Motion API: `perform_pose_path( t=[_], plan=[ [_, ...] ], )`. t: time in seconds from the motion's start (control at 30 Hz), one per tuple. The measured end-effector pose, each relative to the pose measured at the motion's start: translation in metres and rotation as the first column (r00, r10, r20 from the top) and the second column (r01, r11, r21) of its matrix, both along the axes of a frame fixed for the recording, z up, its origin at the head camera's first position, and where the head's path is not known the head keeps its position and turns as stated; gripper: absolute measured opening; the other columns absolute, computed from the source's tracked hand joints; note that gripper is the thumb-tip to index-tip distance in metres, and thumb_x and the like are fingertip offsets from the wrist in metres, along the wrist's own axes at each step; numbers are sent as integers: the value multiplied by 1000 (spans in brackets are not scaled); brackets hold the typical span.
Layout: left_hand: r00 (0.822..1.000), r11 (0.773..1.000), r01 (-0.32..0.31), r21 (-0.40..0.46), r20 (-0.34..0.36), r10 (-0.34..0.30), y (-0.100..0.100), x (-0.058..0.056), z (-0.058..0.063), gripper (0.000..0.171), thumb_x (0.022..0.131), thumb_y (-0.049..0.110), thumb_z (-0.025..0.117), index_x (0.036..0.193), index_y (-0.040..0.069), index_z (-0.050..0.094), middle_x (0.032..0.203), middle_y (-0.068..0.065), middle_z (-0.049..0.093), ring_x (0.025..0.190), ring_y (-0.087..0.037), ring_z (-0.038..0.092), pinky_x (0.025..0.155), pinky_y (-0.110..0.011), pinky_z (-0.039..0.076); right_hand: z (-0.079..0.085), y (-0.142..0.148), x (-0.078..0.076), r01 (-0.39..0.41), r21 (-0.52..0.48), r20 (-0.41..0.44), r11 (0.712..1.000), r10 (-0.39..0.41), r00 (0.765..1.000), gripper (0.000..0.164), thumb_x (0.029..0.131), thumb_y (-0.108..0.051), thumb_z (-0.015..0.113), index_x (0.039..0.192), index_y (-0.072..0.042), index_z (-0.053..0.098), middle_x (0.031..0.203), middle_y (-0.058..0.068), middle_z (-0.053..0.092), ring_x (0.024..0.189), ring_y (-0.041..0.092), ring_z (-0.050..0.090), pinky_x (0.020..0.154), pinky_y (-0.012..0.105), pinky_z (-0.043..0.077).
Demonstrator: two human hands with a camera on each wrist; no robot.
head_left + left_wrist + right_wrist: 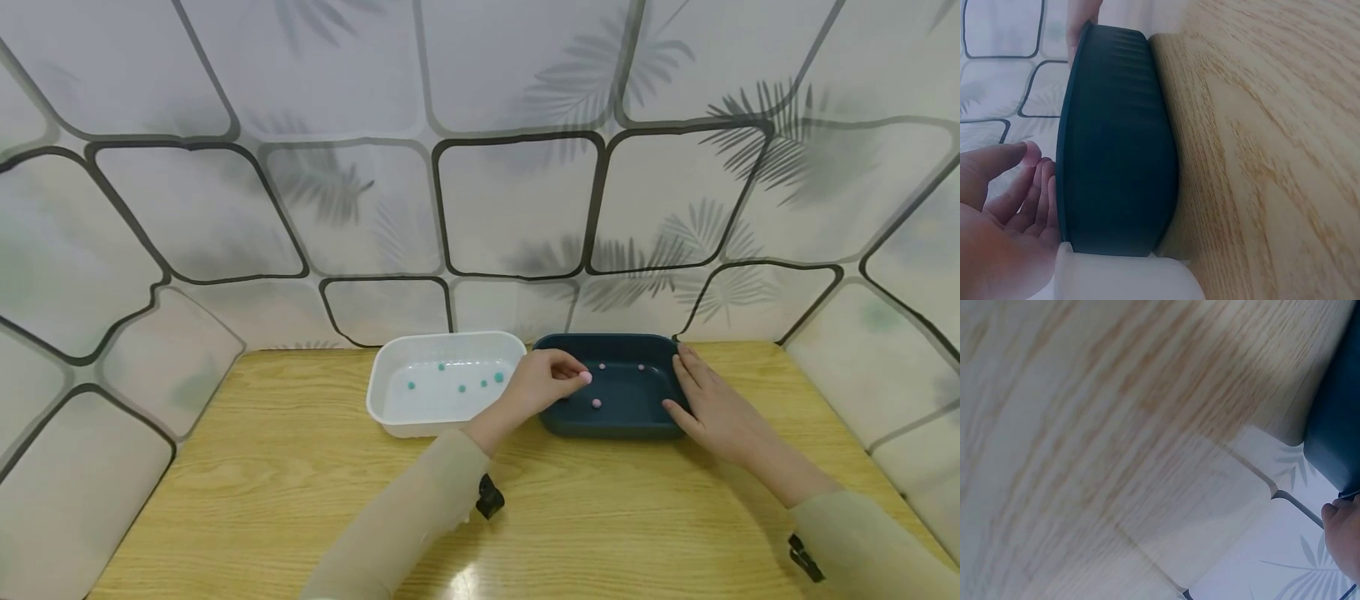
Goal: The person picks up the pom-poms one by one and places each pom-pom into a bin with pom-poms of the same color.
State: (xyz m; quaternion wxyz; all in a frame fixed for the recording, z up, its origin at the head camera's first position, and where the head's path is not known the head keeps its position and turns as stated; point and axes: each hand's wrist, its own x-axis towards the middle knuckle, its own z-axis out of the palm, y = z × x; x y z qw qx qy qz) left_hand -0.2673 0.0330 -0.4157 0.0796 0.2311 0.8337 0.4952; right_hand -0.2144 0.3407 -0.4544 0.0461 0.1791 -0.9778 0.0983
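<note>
Between thumb and fingertips my left hand (pixel 542 379) pinches a small pink ball (pixel 586 377). The hand hovers over the left side of a dark blue tray (pixel 609 432), close above its rim. A few more small pink balls (pixel 597 403) lie on that tray's floor. The same pinched pink ball (pixel 1032 154) shows in the left wrist view, beside the tray's rim. My right hand (pixel 716 408) rests on the tray's right rim, fingers extended along it and thumb reaching over the inner side.
Left of the dark tray stands a white tray (pixel 420 428) with several small teal balls (pixel 462 389) scattered in it. Both trays sit near the back of the wood-grain table (pixel 300 483), against a patterned wall covering (pixel 517 208).
</note>
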Motion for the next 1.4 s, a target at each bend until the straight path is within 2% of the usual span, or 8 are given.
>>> perform_pose_path(
  t=[0.17,0.43,0.57,0.8,1.0,1.23,1.4],
  plan=[
    [999,999,-32,-3,27,32,0,-2,-1,17,99,21,78,108,7,82,102,-11,81,83,-15,73,69,-16,54,1,-1,0,3,2,2,1000,-3,1000,82,110,-36,57,161,17,22,172,37,15,160,54,19,122,69,31],
    [994,997,-72,-12,80,73,4,-5,-2,20,99,23,78,108,6,82,101,-10,82,91,-32,80,68,-17,57,3,-2,0,13,9,26,1000,-13,1000,83,110,-37,56,162,17,20,172,37,13,160,54,18,123,69,30],
    [988,994,-102,-29,114,105,5,-6,-2,21,99,25,78,109,7,83,100,-8,83,92,-31,80,68,-18,58,4,-3,1,16,6,28,1000,-16,999,82,110,-36,56,162,17,20,172,37,13,160,54,18,124,68,30],
    [970,989,-148,-8,192,146,7,-10,-2,23,99,26,79,109,6,83,97,-10,83,91,-31,81,80,-34,66,4,-3,1,14,7,24,1000,-14,1000,82,110,-37,56,162,17,21,172,37,13,160,54,18,124,68,30],
    [968,985,-172,-21,182,173,8,-11,-2,24,98,25,79,111,5,83,97,-9,83,89,-28,82,74,-25,64,2,-2,1,14,5,10,1000,-14,1000,82,110,-37,56,162,16,21,172,37,14,160,53,18,122,69,31],
    [968,985,-175,-10,181,174,9,-12,-2,21,98,18,78,113,4,82,101,-11,83,90,-27,81,78,-30,66,2,-1,1,13,1,7,1000,-13,1000,82,110,-37,56,162,16,21,172,37,14,160,53,18,123,69,31],
    [970,984,-178,-28,164,180,9,-11,-1,19,99,18,78,111,6,82,99,-9,83,87,-22,81,74,-23,64,3,-2,0,19,1,22,1000,-19,1000,82,110,-37,57,162,16,21,173,36,13,160,53,17,123,69,31]
  ],
)
